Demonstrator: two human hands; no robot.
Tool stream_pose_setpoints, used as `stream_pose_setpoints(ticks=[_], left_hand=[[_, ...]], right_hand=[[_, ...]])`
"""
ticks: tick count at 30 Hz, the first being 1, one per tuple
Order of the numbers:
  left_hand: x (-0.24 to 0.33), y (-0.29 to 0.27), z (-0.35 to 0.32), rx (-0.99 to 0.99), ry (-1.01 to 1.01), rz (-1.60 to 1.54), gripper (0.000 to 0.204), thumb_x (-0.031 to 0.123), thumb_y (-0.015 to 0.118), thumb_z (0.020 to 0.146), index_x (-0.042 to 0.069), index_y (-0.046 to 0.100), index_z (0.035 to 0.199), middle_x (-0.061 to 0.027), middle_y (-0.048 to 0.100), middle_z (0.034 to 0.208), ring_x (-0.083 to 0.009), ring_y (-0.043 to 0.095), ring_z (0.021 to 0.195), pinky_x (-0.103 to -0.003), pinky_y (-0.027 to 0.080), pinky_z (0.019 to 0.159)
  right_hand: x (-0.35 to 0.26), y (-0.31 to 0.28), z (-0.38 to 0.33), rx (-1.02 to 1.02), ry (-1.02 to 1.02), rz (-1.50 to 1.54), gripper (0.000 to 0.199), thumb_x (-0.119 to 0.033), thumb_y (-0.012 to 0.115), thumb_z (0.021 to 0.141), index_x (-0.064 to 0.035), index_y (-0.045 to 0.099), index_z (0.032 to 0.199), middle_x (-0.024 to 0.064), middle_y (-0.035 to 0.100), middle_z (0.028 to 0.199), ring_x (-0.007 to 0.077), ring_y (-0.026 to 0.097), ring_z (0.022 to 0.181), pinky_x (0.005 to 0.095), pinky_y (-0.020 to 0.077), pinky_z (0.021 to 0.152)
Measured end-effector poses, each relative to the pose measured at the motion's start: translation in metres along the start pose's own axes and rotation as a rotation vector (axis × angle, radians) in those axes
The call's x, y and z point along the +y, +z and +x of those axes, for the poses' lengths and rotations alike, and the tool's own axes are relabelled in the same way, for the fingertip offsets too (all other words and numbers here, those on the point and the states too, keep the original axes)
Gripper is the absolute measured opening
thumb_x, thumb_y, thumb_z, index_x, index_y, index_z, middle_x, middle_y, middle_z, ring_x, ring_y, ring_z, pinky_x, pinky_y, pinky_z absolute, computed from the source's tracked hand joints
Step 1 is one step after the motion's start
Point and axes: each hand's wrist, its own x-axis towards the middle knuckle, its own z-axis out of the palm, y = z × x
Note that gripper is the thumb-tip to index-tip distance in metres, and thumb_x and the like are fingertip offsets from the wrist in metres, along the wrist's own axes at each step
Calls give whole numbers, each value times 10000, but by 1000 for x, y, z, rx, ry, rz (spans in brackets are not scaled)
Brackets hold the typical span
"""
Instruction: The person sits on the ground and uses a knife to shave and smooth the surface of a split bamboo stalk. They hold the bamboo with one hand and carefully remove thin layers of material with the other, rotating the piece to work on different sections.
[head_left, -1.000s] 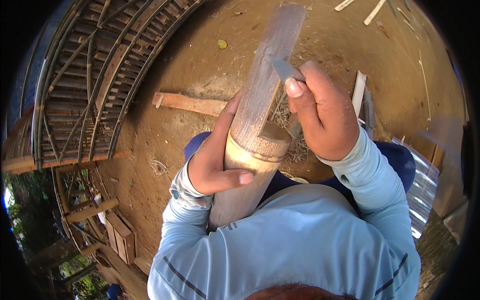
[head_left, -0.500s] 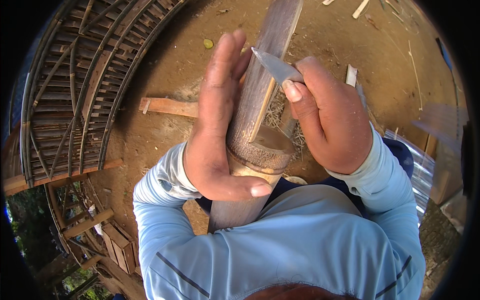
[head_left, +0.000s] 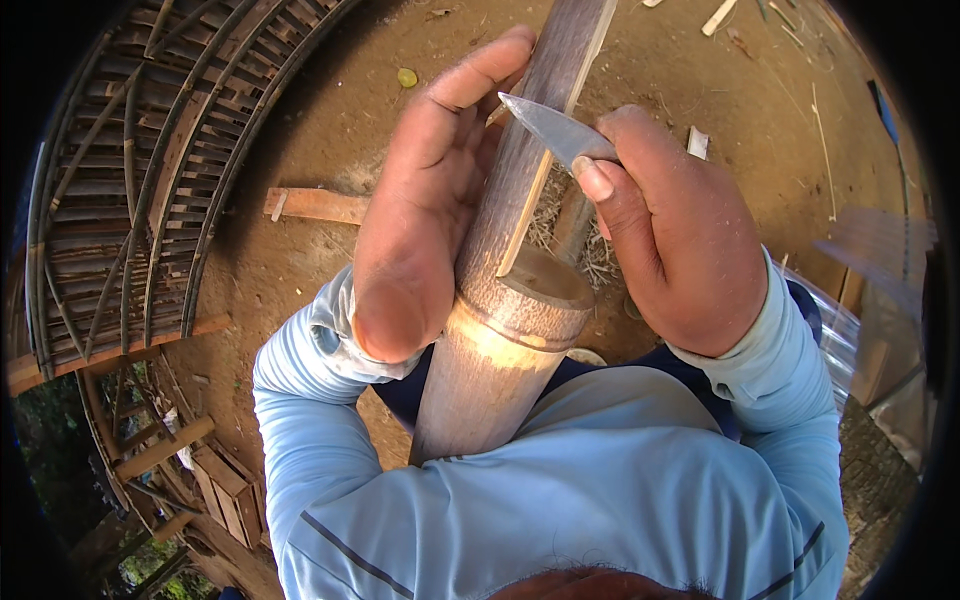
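A thick bamboo piece leans up from my lap and away from me. Its near part is a full round tube with a node ring; past a cut step it continues as a narrower half-wall strip. My left hand lies along the bamboo's left side, palm against it, fingers stretched out and partly hidden behind the strip. Its thumb is lifted off the tube. In my closed right hand is a knife, its pointed grey blade crossing over the strip toward the left fingers. The knife's handle is hidden in the fist.
A slatted bamboo structure stands at the left, with a wooden crate below it. On the dirt floor lie a flat wood piece, a pale offcut and fibre shavings. Clear plastic sheeting is at the right.
My left thumb has come off the bamboo tube and swung left, and the left palm has turned upward. The knife has shifted only slightly, to the right and down.
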Motion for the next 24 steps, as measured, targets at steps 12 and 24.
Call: stream_pose_setpoints(ticks=[12, 24], left_hand=[[-1, -6, 8, -118, 103, -9, 1607, 1011, 595, 384, -121, 280, 1480, -214, 223, 1588, -299, 327, 1450, -425, 260, 1197], [-4, -10, 8, -174, 142, 23, 1562, 995, 628, 328, -100, 408, 1421, -205, 182, 1593, -296, 313, 1454, -418, 253, 1192]], right_hand=[[-6, -1, 3, -34, 23, -48, 164, -186, 499, 1057, -27, 497, 1015, 181, 530, 681, 397, 573, 618, 422, 415, 552], [-3, -3, 2, -52, 27, 26, 203, -218, 489, 1060, -33, 491, 978, 196, 496, 676, 418, 549, 619, 433, 409, 558]])
